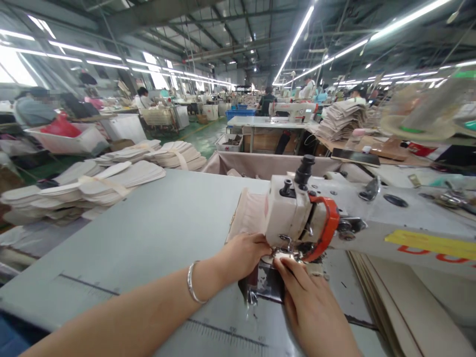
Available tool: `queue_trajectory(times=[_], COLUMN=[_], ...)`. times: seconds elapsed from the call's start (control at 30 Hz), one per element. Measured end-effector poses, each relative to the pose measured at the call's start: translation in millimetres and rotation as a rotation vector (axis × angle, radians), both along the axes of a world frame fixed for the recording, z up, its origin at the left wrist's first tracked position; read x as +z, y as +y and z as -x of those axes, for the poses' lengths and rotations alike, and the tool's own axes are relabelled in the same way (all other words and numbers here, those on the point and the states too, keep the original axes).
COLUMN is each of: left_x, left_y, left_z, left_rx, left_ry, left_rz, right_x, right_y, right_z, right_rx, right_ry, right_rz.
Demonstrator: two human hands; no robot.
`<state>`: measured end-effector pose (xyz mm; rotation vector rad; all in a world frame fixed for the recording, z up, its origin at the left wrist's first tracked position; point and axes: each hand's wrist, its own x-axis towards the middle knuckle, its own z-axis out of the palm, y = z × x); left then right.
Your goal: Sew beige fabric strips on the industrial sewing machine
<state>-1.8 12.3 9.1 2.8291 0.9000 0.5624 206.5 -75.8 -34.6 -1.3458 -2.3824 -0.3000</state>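
A white sewing machine (286,213) with an orange guard (329,225) stands in front of me, its needle area low and partly hidden. A pale beige fabric piece (247,215) lies under and behind the machine head, with one edge at the presser foot. My left hand (241,255), a silver bangle on its wrist, has its fingers closed on the fabric just left of the foot. Close to the needle, my right hand (312,297) pinches the fabric's near edge with its fingers together. Below the foot shows a dark metal plate (269,282).
Banded stacks of pale cut pieces (111,181) lie at the left. Large beige panels (405,297) lean under the machine arm on the right. A fabric-lined bin (238,161) sits behind the table (178,213). People work at other stations farther off.
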Motion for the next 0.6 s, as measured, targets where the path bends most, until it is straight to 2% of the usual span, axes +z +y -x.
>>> queue_trajectory(times=[0.2, 0.3, 0.47, 0.6], left_x=[-7.4, -12.2, -7.2, 0.4], left_y=[-1.4, -2.0, -2.9, -7.1], left_z=[2.3, 3.6, 1.1, 1.5], left_rx=[-0.051, -0.060, -0.020, 0.075], left_ry=[0.037, 0.020, 0.005, 0.007], left_rz=[0.005, 0.014, -0.003, -0.078], right_x=[-19.0, -22.1, -14.4, 1.2], right_y=[7.8, 10.1, 10.8, 5.7], right_z=[-13.0, -14.4, -7.3, -5.0], right_rx=[0.067, 0.085, 0.072, 0.073], right_ry=[-0.069, -0.060, 0.003, 0.065], right_rz=[-0.106, -0.129, -0.103, -0.059])
